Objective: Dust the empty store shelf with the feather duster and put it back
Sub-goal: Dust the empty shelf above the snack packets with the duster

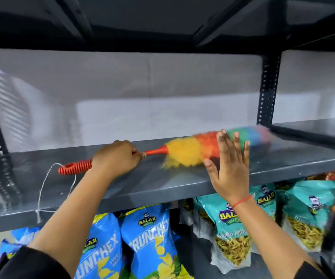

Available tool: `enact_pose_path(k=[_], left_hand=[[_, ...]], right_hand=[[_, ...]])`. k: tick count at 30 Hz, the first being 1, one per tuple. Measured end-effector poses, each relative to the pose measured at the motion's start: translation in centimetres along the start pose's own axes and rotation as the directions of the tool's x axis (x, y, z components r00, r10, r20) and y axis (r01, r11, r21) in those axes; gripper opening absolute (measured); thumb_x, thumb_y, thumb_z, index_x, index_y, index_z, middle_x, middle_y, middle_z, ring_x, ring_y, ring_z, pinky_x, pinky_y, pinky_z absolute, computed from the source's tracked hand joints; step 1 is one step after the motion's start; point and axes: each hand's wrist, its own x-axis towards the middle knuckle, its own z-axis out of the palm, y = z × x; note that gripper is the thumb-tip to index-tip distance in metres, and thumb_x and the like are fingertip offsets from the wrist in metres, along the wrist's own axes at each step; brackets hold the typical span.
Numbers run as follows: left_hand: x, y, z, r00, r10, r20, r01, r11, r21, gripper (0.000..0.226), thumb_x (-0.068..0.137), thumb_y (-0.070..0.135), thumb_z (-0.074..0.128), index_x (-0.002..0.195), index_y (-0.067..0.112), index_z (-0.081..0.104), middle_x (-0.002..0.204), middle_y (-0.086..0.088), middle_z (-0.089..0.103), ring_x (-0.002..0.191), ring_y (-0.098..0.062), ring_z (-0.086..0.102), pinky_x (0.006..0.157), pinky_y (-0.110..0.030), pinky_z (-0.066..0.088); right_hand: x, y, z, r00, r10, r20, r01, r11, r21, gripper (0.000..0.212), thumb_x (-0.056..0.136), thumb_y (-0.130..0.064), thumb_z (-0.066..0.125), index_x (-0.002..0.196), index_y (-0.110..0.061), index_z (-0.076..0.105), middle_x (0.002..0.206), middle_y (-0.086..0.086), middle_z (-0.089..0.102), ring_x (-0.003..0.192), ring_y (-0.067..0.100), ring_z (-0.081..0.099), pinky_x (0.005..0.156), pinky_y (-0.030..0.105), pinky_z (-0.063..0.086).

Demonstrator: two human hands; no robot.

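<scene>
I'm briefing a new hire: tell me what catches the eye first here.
The rainbow duster lies across the grey shelf, its far end blurred; the left hand holds its orange handle. The right hand is open in front of the feathers. Below, blue bags hang left, teal bags right.

"Balaji Crunchex" on blue bags [142,244]

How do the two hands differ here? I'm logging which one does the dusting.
The left hand is closed around the orange handle of the feather duster; the right hand is open and holds nothing. The left hand's fingers are curled; the right hand's are spread and point up, in front of the duster's feathers. The right wrist wears a red thread; the left shows none. Both reach over the grey shelf.
</scene>
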Motion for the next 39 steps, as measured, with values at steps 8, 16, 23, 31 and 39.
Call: enact_pose_path(k=[8, 16, 23, 31, 39], left_hand=[[2.8, 5.0, 2.3, 0.998, 0.048, 0.036, -0.046, 0.997, -0.064, 0.040, 0.086, 0.052, 0.049, 0.064, 0.020, 0.058, 0.062, 0.002, 0.053, 0.061, -0.022, 0.052, 0.052, -0.026, 0.034], [5.2, 10.6, 4.0, 0.997, 0.030, 0.064, -0.020, 0.990, -0.140, 0.042, 0.087, 0.046, 0.050, 0.056, 0.017, 0.051, 0.058, 0.000, 0.048, 0.060, -0.025, 0.049, 0.050, -0.026, 0.032], [6.5, 13.4, 5.0, 1.000, -0.026, 0.008, 0.027, 0.988, -0.154, 0.040, 0.089, 0.045, 0.047, 0.060, 0.017, 0.052, 0.062, 0.000, 0.050, 0.062, -0.027, 0.051, 0.050, -0.027, 0.033], [6.5, 12.1, 5.5, 0.997, -0.027, 0.071, 0.041, 0.980, -0.193, 0.040, 0.089, 0.047, 0.046, 0.061, 0.018, 0.049, 0.077, -0.010, 0.060, 0.077, -0.034, 0.058, 0.059, -0.031, 0.037], [5.5, 10.9, 4.7, 0.998, 0.059, -0.008, -0.059, 0.985, -0.160, 0.041, 0.089, 0.047, 0.045, 0.061, 0.019, 0.053, 0.067, 0.000, 0.056, 0.067, -0.027, 0.053, 0.050, -0.026, 0.032]], right_hand=[[-0.3, 5.4, -0.6, 0.998, 0.000, -0.068, -0.001, 1.000, -0.011, 0.061, 0.095, -0.051, 0.023, 0.137, -0.008, 0.026, 0.142, 0.016, 0.033, 0.136, 0.026, 0.014, 0.111, 0.050, 0.001], [-1.0, 10.2, -1.4, 0.988, 0.126, -0.093, -0.128, 0.991, -0.023, 0.068, 0.094, -0.053, 0.022, 0.134, -0.001, 0.036, 0.139, 0.018, 0.041, 0.135, 0.032, 0.020, 0.110, 0.053, 0.004], [-1.1, 10.4, -1.3, 0.988, 0.109, -0.105, -0.111, 0.994, -0.005, 0.064, 0.094, -0.050, 0.023, 0.134, -0.002, 0.037, 0.137, 0.018, 0.044, 0.134, 0.034, 0.022, 0.110, 0.056, 0.006], [-1.1, 10.2, -1.3, 0.988, 0.116, -0.100, -0.119, 0.993, -0.020, 0.063, 0.095, -0.049, 0.024, 0.134, -0.002, 0.036, 0.139, 0.016, 0.041, 0.135, 0.031, 0.021, 0.110, 0.057, 0.007], [-1.3, 9.2, -2.0, 0.975, 0.211, -0.075, -0.221, 0.963, -0.157, 0.062, 0.092, -0.047, 0.029, 0.136, -0.003, 0.033, 0.140, 0.020, 0.041, 0.135, 0.032, 0.017, 0.109, 0.057, 0.008]])
